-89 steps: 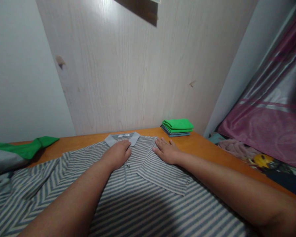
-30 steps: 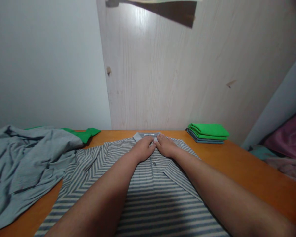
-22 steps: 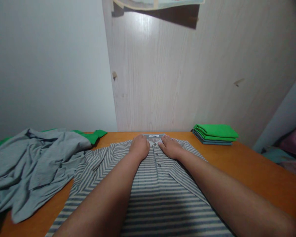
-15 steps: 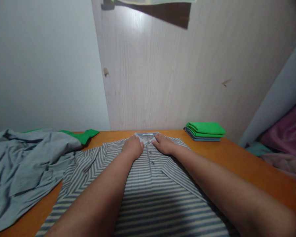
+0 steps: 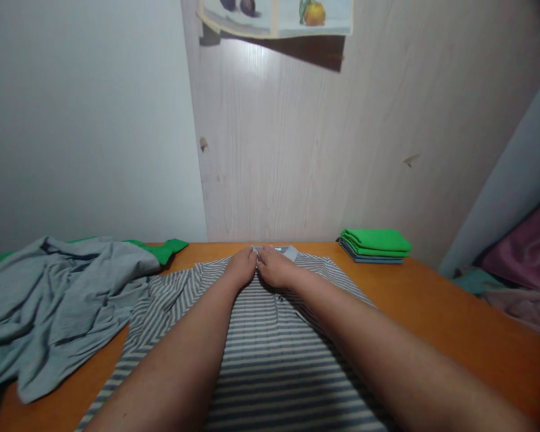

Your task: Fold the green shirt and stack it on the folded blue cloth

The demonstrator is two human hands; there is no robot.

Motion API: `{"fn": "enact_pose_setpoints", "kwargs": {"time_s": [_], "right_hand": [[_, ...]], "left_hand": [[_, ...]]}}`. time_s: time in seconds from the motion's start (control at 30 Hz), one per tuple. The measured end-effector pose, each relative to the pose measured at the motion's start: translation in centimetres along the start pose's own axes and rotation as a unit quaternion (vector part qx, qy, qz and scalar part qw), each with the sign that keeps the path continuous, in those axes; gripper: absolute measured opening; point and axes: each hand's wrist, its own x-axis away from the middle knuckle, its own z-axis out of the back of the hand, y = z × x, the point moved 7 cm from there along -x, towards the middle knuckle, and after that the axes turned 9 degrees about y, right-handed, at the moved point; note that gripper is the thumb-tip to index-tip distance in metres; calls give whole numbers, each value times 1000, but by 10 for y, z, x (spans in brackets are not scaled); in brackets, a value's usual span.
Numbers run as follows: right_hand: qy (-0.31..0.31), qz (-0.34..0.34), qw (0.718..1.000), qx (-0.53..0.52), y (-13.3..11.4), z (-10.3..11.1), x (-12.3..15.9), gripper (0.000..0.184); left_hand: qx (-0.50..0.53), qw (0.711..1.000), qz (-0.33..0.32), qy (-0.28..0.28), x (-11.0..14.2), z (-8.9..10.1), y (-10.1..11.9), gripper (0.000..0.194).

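A grey-and-cream striped shirt [image 5: 270, 360] lies spread out, front up, with its collar [image 5: 290, 252] at the far end. At the left side of that collar, my left hand [image 5: 243, 268] is closed on the fabric, fingertips partly hidden. My right hand [image 5: 275, 268] is right beside it, fingers bent and pinching the shirt near the neck opening. Most of the buttoned placket is covered by my right hand and forearm. The left sleeve area [image 5: 173, 291] is rumpled.
An orange-brown table [image 5: 414, 318] bears the shirt. To the left, a heap of grey clothing [image 5: 81, 294] overlaps a green cloth [image 5: 168, 249]. At the back right sits a folded stack of green and grey clothes [image 5: 375, 243]. A wall [image 5: 270, 150] rises behind.
My right hand has moved left from the collar's right side to beside my left hand. The view has tilted up slightly, showing more of the pictures on the wall.
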Motion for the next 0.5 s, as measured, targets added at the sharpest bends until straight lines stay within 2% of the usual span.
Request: {"fn": "enact_pose_setpoints", "kwargs": {"time_s": [0.1,0.27,0.5], "right_hand": [[-4,2,1000,-1,-8,-12,-3,62],[-45,-9,999,11,-5,-32,6,73],[-34,-7,999,-1,-4,-36,8,80]], "left_hand": [[51,998,38,26,-5,7,-10,49],[115,985,107,65,-5,14,-23,64],[168,969,156,90,1,25,-41,72]]}}
